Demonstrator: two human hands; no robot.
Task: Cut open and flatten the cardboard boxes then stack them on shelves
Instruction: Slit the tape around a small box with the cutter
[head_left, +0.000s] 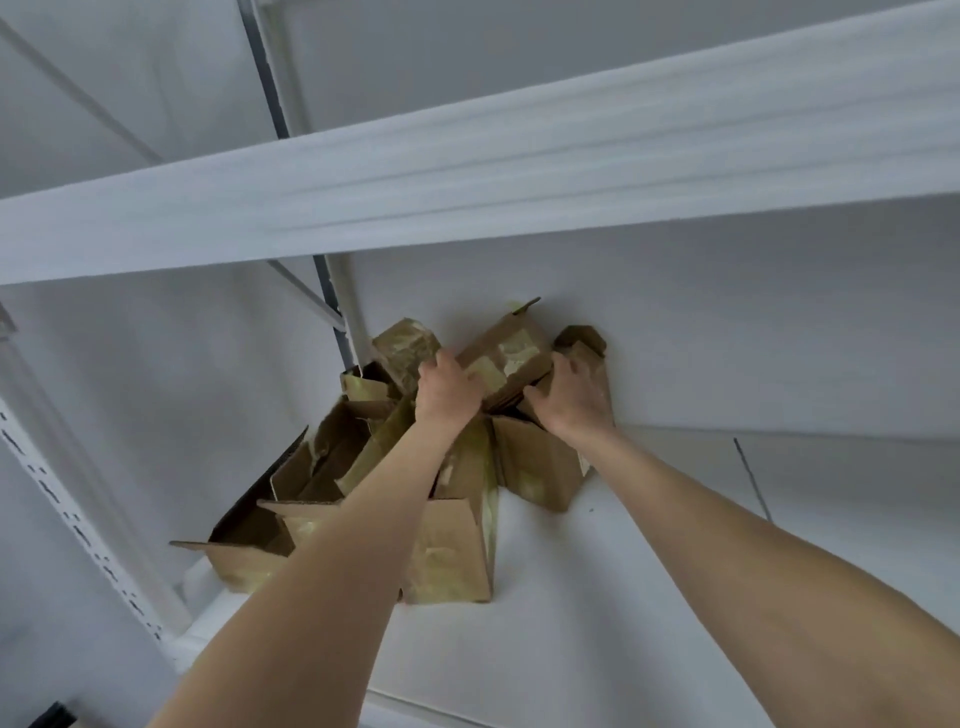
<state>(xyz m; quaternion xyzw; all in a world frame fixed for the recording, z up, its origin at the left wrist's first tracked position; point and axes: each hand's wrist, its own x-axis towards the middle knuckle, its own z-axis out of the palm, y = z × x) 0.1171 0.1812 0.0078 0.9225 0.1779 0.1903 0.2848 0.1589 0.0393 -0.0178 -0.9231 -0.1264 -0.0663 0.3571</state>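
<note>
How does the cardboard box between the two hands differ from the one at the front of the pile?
The held box sits high at the back of the pile; the front box lies low on the shelf. The left hand and right hand grip the held box; no hand touches the front box. The held box is tilted; the front box's lower edge lies along the shelf. Both are brown cardboard with pale patches.

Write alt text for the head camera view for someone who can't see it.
Two bare arms reach onto a white shelf, the left hand and right hand gripping a brown cardboard box on top of a loose pile of opened boxes against the back wall. An upper shelf crosses overhead.
</note>
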